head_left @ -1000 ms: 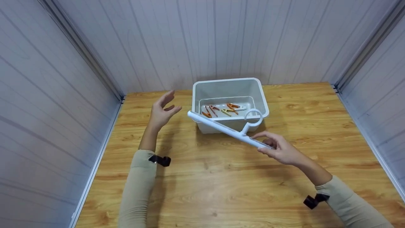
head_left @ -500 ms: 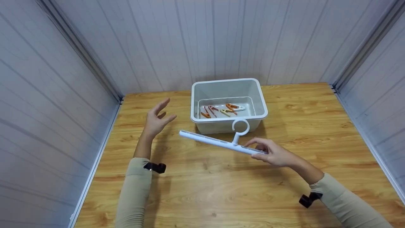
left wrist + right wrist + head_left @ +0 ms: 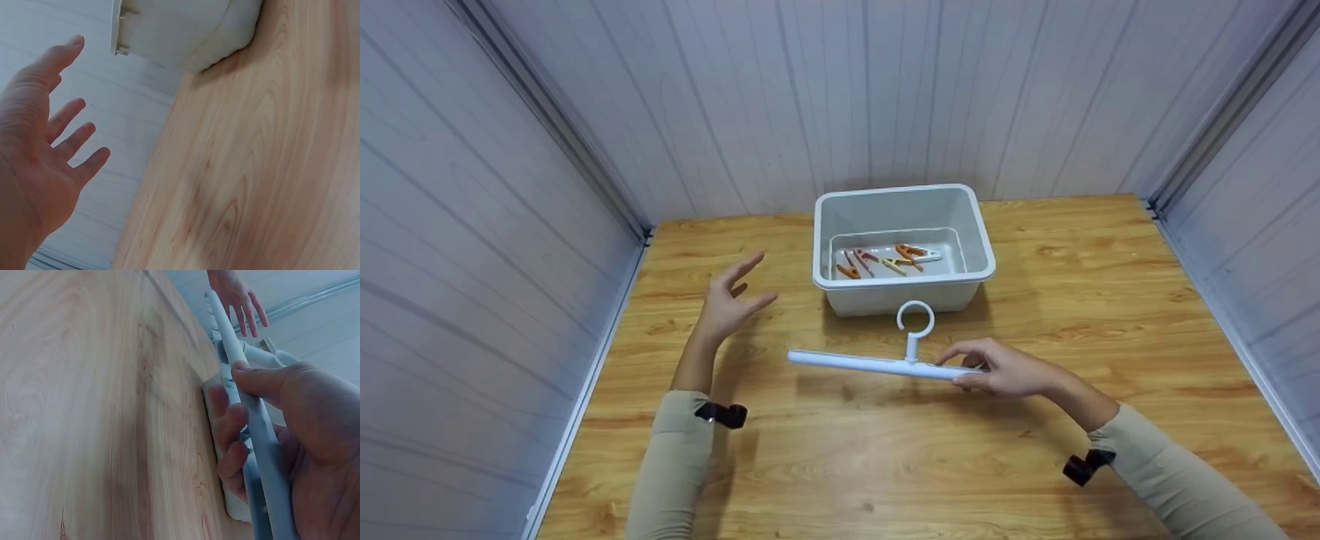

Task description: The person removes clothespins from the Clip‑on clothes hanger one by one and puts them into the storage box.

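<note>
My right hand (image 3: 1012, 367) holds one end of a pale hanger (image 3: 847, 363), a straight bar with an open ring hook on top. In the right wrist view the thumb lies along one side of the bar (image 3: 260, 433) and curled fingers wrap the other. The bar is nearly level above the floor, in front of a light grey bin (image 3: 904, 283). My left hand (image 3: 724, 307) hovers left of the hanger's free end, apart from it. Its fingers are spread and relaxed, with nothing in them, as the left wrist view also shows.
Inside the bin lie several spring clips, among them an orange clip (image 3: 849, 271), a yellow clip (image 3: 895, 265) and a white clip (image 3: 931, 256). The wood-grain surface (image 3: 840, 465) is bounded by pale panel walls (image 3: 840, 97) at the back and both sides.
The hanger has come down and toward me, away from the bin's front rim, and its bar has turned from steeply slanted to nearly level. My left hand has drawn back toward me a little.
</note>
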The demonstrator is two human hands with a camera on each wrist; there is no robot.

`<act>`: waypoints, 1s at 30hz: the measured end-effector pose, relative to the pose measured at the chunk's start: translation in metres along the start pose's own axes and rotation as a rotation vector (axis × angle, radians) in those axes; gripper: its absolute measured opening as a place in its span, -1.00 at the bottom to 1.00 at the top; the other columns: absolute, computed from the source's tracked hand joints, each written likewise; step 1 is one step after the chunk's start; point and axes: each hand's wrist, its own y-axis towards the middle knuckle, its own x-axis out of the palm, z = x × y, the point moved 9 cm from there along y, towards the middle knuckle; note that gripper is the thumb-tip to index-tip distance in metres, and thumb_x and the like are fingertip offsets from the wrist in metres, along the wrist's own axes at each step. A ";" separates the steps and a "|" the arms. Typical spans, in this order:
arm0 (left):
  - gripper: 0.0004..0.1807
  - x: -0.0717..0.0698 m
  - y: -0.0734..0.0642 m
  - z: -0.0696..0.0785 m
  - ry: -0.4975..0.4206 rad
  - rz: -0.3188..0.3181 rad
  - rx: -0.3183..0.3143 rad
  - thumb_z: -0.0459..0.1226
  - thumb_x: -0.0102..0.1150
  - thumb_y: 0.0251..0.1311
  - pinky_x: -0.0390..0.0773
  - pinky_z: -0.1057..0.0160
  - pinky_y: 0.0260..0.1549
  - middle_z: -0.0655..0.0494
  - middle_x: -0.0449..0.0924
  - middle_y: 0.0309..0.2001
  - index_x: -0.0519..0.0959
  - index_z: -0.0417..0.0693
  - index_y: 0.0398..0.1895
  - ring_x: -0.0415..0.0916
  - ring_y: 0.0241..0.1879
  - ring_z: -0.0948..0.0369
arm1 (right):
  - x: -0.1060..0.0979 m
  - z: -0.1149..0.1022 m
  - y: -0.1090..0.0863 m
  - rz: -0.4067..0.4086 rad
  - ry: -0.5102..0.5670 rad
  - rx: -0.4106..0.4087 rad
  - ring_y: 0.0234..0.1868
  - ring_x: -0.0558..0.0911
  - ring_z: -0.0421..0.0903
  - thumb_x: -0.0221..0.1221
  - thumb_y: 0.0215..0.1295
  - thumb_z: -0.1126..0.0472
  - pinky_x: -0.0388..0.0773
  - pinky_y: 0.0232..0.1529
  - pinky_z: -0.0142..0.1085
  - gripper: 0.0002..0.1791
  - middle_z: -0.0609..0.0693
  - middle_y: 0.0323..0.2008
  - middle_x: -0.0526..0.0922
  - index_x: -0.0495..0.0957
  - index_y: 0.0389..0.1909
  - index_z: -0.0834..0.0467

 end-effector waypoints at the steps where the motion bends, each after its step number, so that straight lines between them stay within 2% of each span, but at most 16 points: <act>1: -0.19 0.001 -0.001 0.000 0.008 -0.011 0.000 -0.43 0.53 0.37 0.23 -0.53 0.68 -0.23 0.38 0.71 0.43 -0.23 0.66 0.24 0.75 -0.26 | 0.001 0.000 0.000 -0.012 -0.002 0.005 -0.51 0.56 -0.32 0.27 0.66 0.30 0.48 -0.50 -0.48 -0.62 0.43 -0.31 0.73 0.62 0.39 0.28; 6: -0.16 0.005 -0.008 0.000 0.055 -0.055 -0.005 -0.41 0.55 0.36 0.17 -0.55 0.69 -0.20 0.39 0.71 0.44 -0.17 0.68 0.19 0.77 -0.26 | 0.005 0.001 0.003 -0.064 -0.017 0.019 -0.60 0.56 -0.29 0.25 0.69 0.27 0.47 -0.57 -0.48 -0.62 0.47 -0.38 0.68 0.63 0.39 0.30; 9: -0.16 0.006 -0.011 0.002 0.078 -0.068 -0.006 -0.38 0.58 0.34 0.18 -0.54 0.69 -0.18 0.40 0.71 0.46 -0.11 0.68 0.20 0.77 -0.24 | 0.006 0.003 0.005 -0.073 -0.050 0.015 -0.57 0.60 -0.26 0.27 0.68 0.27 0.49 -0.55 -0.48 -0.62 0.45 -0.39 0.71 0.66 0.38 0.30; 15: -0.13 0.008 -0.018 0.004 0.096 -0.099 -0.005 -0.36 0.59 0.34 0.18 -0.54 0.69 -0.18 0.35 0.74 0.43 -0.08 0.70 0.18 0.78 -0.23 | 0.002 0.006 0.011 -0.062 -0.120 -0.028 -0.52 0.64 -0.28 0.29 0.66 0.26 0.58 -0.49 -0.46 -0.66 0.38 -0.15 0.84 0.73 0.31 0.32; 18: -0.10 0.010 -0.022 0.003 0.099 -0.122 -0.008 -0.37 0.59 0.33 0.19 -0.56 0.68 -0.18 0.33 0.75 0.40 -0.09 0.72 0.17 0.79 -0.23 | 0.001 0.008 0.013 -0.062 -0.140 -0.023 -0.51 0.66 -0.27 0.31 0.65 0.26 0.60 -0.50 -0.45 -0.67 0.37 -0.05 0.84 0.75 0.28 0.32; 20: -0.09 0.011 -0.024 0.002 0.104 -0.136 -0.010 -0.37 0.59 0.33 0.19 -0.57 0.67 -0.17 0.33 0.75 0.39 -0.08 0.73 0.16 0.79 -0.23 | 0.000 0.009 0.015 -0.055 -0.159 -0.020 -0.44 0.68 -0.27 0.34 0.60 0.28 0.61 -0.43 -0.45 -0.67 0.35 -0.03 0.84 0.77 0.26 0.30; 26: -0.09 0.015 -0.031 0.001 0.138 -0.177 -0.010 -0.36 0.58 0.33 0.17 -0.55 0.69 -0.15 0.35 0.74 0.39 -0.09 0.73 0.18 0.78 -0.24 | -0.002 0.008 0.018 -0.016 -0.263 -0.050 -0.04 0.72 -0.13 0.42 0.44 0.35 0.58 -0.05 -0.40 -0.67 0.22 -0.02 0.89 0.81 0.18 0.26; 30: -0.12 0.015 -0.036 0.001 0.148 -0.181 0.004 -0.36 0.58 0.33 0.13 -0.59 0.69 -0.18 0.36 0.73 0.42 -0.11 0.70 0.21 0.77 -0.26 | -0.002 0.013 0.020 0.004 -0.301 -0.029 -0.03 0.75 -0.09 0.43 0.41 0.36 0.59 -0.03 -0.38 -0.67 0.20 0.00 0.90 0.82 0.16 0.26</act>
